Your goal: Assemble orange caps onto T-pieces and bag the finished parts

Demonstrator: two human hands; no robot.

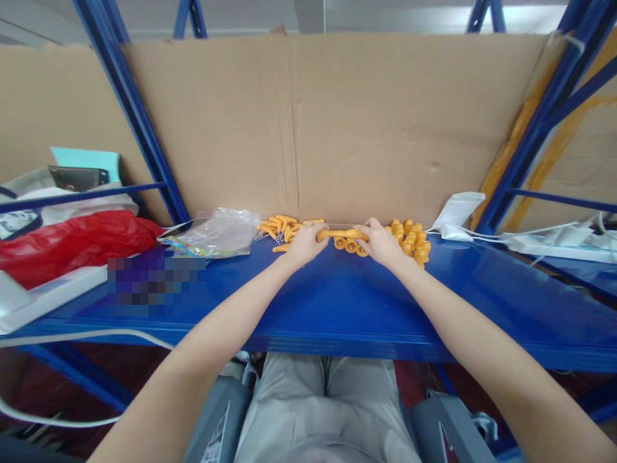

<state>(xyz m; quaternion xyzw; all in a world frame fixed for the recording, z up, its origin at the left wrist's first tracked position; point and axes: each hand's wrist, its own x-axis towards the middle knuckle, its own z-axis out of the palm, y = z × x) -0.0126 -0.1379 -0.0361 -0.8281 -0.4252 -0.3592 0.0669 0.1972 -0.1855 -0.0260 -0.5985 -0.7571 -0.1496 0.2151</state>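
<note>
My left hand (307, 243) is closed, with its fingertips around one end of an orange plastic piece (343, 234). The fingers of my right hand (382, 242) are pinched on the other end. Whether this is a single part or two parts meeting is too small to tell. Just below it, several round orange caps with hollow centres (350, 245) stand in a row on the blue shelf (332, 302). Beside my left hand lies a loose pile of orange curved parts (282, 224), some with small metal chains. Several upright orange parts (409, 236) are clustered right of my right hand.
A clear plastic bag (224, 233) lies left of the parts, and a red plastic bag (81, 241) farther left. A cardboard sheet (366, 128) stands behind, between blue metal posts (139, 116). White cables and a white packet (457, 215) are at the right.
</note>
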